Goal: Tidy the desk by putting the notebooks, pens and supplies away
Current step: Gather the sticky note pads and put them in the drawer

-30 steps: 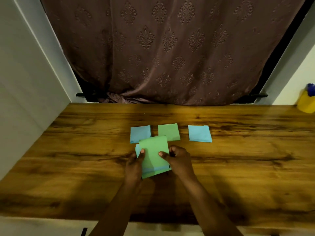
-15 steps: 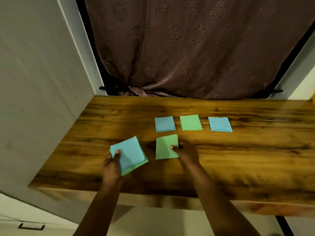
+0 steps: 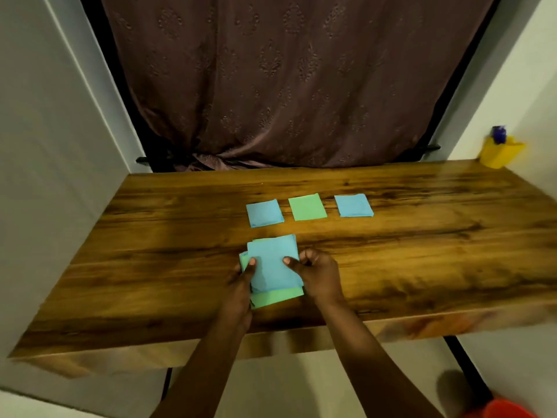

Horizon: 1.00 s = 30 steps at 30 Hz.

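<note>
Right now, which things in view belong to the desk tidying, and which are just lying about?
In the job: stack of blue and green notes, gripped by left hand and right hand; left blue note, green note, right blue note in a row on the desk.
Lying about: yellow cup at the far right corner, curtain, red object.

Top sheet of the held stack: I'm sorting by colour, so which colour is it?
The top sheet is light blue; the head view shows it.

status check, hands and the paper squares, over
Left hand and right hand both pinch the stack of blue and green paper squares. Loose on the wooden desk beyond: left blue paper square, green paper square, right blue paper square. Nothing between.
</note>
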Motion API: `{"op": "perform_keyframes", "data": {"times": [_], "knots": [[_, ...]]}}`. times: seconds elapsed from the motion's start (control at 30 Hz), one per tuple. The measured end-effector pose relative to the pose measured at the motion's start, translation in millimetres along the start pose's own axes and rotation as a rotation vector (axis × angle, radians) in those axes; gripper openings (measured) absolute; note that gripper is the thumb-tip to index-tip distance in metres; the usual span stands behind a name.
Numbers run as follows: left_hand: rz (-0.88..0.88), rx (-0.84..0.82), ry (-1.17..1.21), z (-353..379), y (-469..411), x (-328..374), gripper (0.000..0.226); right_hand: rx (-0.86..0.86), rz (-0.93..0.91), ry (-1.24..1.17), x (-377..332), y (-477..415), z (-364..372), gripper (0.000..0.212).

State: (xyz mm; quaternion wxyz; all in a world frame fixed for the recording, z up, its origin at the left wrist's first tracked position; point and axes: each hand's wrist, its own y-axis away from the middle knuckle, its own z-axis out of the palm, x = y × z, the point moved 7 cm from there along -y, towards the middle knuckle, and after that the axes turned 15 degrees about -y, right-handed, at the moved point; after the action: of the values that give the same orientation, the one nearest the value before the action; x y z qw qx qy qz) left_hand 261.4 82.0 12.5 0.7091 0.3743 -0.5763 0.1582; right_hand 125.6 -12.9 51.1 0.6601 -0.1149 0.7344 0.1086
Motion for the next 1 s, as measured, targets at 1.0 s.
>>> {"op": "perform_keyframes", "data": {"times": [1.0], "knots": [[-0.045,0.104,-0.12,140,-8,-13,0.041,0.079,0.16,-0.188,33,-71,-180,0.026]]}}
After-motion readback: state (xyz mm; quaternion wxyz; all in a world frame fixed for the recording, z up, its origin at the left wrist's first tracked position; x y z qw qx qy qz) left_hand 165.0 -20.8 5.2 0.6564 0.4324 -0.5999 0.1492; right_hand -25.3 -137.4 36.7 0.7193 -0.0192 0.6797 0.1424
